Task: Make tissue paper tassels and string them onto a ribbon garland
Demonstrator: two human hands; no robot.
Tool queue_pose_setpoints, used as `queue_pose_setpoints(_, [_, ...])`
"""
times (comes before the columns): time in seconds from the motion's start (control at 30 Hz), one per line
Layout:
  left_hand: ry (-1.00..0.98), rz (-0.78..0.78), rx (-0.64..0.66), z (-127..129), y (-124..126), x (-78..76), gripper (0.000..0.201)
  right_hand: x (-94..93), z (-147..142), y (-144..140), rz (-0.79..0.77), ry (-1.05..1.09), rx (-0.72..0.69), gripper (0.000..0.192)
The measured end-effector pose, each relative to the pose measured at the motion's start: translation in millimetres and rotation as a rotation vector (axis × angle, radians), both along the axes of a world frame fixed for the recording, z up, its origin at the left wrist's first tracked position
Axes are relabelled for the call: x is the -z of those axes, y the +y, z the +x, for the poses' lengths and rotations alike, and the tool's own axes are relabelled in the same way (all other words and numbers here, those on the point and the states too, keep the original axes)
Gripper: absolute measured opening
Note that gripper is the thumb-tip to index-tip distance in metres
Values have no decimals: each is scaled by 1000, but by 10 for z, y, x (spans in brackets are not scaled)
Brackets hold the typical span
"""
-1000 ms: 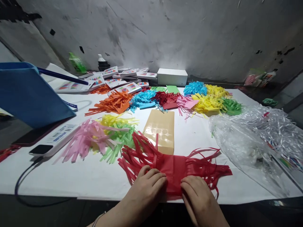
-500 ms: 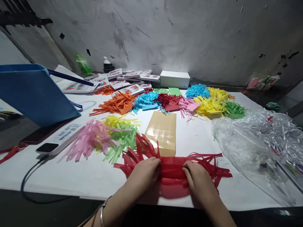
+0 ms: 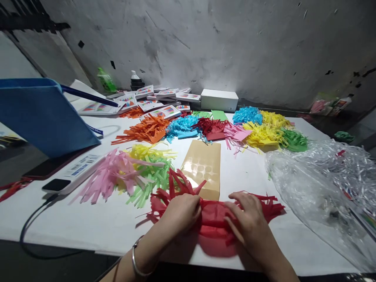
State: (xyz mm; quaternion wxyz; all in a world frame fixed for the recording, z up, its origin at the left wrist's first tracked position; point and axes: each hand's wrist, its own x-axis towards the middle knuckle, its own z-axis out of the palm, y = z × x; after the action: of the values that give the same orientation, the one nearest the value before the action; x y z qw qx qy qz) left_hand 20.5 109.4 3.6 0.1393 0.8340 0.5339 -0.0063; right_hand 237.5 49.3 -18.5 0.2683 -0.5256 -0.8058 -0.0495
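Here, left hand (image 3: 182, 213) grips red paper (image 3: 214, 213); clear bag (image 3: 296, 188), contents indistinct.

From here I see crinkly, thin red paper (image 3: 213, 216), a smooth, shiny metal bangle (image 3: 133, 256), glossy clear plastic (image 3: 302, 192) and a rough wall (image 3: 249, 47).

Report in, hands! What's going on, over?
Left hand gripping rumpled red fringed paper. Right hand open over it. Brown packet just beyond.

The left hand (image 3: 182, 212) hides part of the red paper (image 3: 214, 214).
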Motion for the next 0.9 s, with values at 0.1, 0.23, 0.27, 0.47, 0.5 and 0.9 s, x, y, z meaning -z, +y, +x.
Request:
queue_pose_setpoints(0.1, [-2, 4, 3, 2, 11, 9, 26, 63, -25, -104, 20, 0, -102, 12])
queue_pose_setpoints(0.23, [-3, -3, 8, 6, -13, -25, 24, 220, -55, -127, 61, 27, -60, 12])
queue_pose_setpoints(0.27, [-12, 17, 12, 2, -35, -32, 21, 247, -57, -121, 81, 44, -64, 14])
queue_pose_setpoints(0.47, [-128, 444, 317, -31, -189, 104, 26, 176, -38, -156, 87, 159, -75, 21])
queue_pose_setpoints(0.5, [-138, 479, 374, -26, -204, 148, 16, 152, -43, -174, 88, 157, -76, 22])
queue_pose_setpoints(0.9, [-109, 513, 252, -319, -230, 218, 9, 392, -184, -341, 327, -16, -19, 38])
